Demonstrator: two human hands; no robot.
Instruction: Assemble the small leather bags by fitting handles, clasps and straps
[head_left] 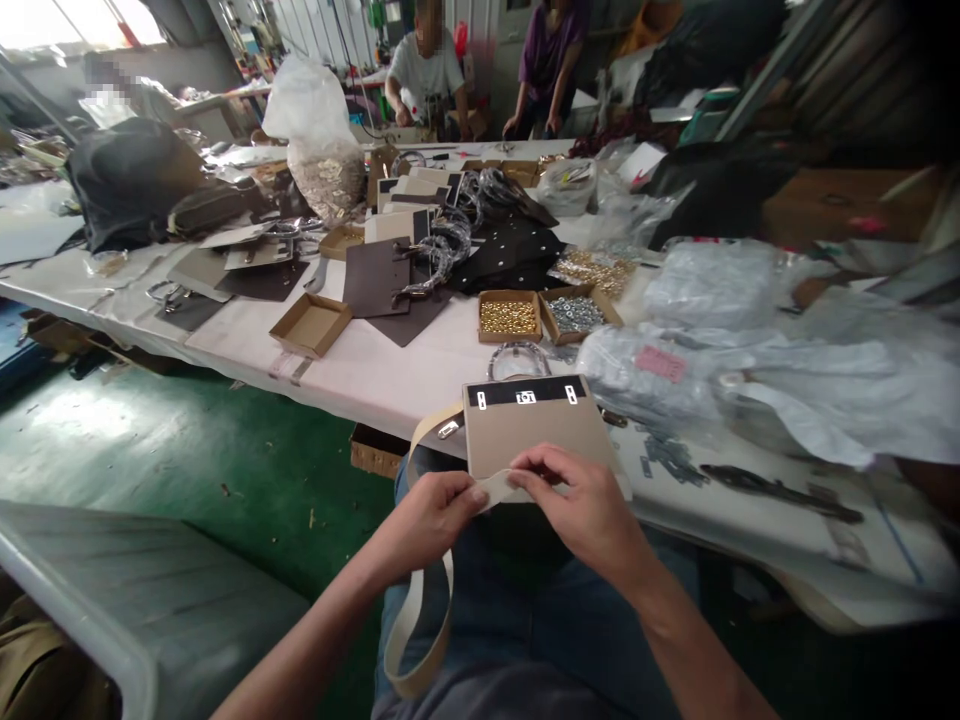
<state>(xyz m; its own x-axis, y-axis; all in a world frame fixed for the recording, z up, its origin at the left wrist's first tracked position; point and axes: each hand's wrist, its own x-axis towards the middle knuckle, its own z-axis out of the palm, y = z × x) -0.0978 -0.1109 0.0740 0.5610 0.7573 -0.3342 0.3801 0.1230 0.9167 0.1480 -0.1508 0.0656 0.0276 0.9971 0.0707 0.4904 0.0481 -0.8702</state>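
Observation:
My left hand (431, 515) and my right hand (581, 505) both pinch a beige strap (420, 640) just above my lap, fingers closed on it. The strap loops down over my blue jeans and also runs up to the left side of a beige bag panel (532, 430). That panel has a black top band with small metal fittings and rests against the near edge of the white table (360, 365).
Small cardboard boxes of gold fittings (510, 317) and silver fittings (576, 313) sit beyond the panel. An empty box (310, 325), dark leather pieces, handles and plastic bags cover the table. Other people work at the far end. Green floor lies to the left.

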